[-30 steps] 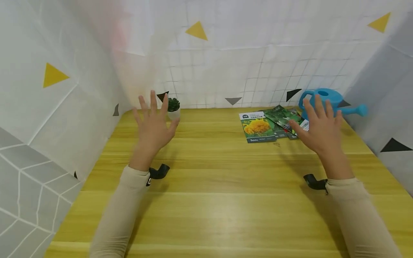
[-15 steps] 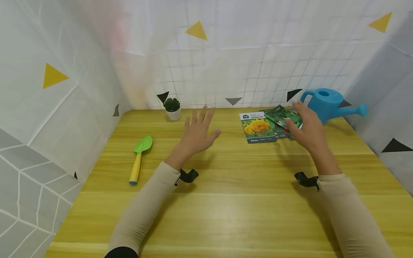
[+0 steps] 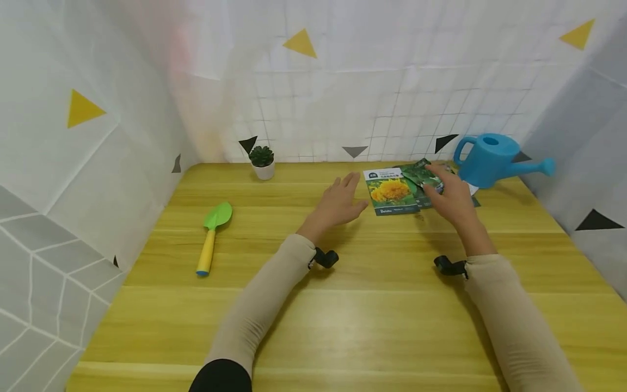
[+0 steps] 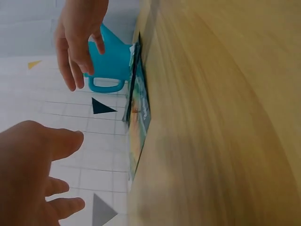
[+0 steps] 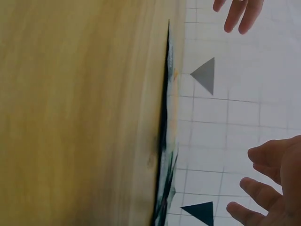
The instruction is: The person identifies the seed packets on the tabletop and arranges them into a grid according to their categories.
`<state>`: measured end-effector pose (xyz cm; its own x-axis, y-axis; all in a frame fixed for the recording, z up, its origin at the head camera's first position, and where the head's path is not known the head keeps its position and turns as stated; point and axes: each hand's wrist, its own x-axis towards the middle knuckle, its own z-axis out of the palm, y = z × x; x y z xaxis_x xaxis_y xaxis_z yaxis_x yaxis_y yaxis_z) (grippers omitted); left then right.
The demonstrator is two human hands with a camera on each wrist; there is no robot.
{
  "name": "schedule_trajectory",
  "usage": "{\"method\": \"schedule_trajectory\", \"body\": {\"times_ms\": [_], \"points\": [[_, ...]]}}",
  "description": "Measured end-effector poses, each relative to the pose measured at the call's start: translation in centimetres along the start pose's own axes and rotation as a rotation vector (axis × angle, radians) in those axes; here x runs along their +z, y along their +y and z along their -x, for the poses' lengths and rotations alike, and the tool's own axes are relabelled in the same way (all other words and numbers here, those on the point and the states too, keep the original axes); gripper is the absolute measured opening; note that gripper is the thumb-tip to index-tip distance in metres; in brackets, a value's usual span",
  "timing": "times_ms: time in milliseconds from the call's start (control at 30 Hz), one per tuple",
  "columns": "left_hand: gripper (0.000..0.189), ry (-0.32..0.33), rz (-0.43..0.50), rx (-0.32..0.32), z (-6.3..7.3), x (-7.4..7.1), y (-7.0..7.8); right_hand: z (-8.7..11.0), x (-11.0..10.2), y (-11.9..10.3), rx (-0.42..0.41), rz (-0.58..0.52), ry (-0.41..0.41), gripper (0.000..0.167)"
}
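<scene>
Several seed packets lie overlapping at the back right of the table; the leftmost packet (image 3: 392, 191) has a yellow flower on its front. My right hand (image 3: 453, 200) hovers over the green packets (image 3: 420, 174), hiding part of them, its fingers loosely extended and holding nothing. Just left of the yellow-flower packet is my left hand (image 3: 338, 203), fingers relaxed, also with nothing in it. In the left wrist view the packets (image 4: 138, 113) lie flat on the wood, and both hands appear raised above the tabletop.
A blue watering can (image 3: 491, 160) stands at the back right, beside the packets. At the back left is a small succulent in a white pot (image 3: 264, 171). A green and yellow toy trowel (image 3: 208, 247) lies on the left. Patterned cloth walls (image 3: 333, 109) enclose the table (image 3: 313, 326).
My left hand has moved right, from over the trowel and near the potted plant to beside the packets. The right hand has shifted left and lower, from near the watering can to over the packets.
</scene>
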<state>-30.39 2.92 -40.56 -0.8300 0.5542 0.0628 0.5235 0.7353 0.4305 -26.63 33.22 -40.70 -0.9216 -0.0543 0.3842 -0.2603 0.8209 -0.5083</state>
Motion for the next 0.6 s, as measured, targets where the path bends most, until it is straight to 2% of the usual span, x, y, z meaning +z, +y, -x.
{"method": "schedule_trajectory", "body": {"times_ms": [167, 333, 433, 600], "points": [[0.075, -0.040, -0.025, -0.026, -2.2, 1.2, 1.2, -0.4, 0.5, 1.1, 0.040, 0.026, -0.036, 0.050], [0.070, -0.088, -0.099, -0.051, -4.3, 2.8, 1.8, -0.6, 1.0, 2.8, 0.097, 0.036, -0.127, 0.052], [0.070, -0.116, -0.152, -0.050, -4.8, 3.8, 2.2, -0.7, 1.2, 3.9, 0.121, 0.036, -0.172, 0.055], [0.065, -0.140, -0.192, -0.068, -4.6, 4.9, 3.0, -0.4, 1.3, 4.8, 0.159, 0.032, -0.208, 0.059]]}}
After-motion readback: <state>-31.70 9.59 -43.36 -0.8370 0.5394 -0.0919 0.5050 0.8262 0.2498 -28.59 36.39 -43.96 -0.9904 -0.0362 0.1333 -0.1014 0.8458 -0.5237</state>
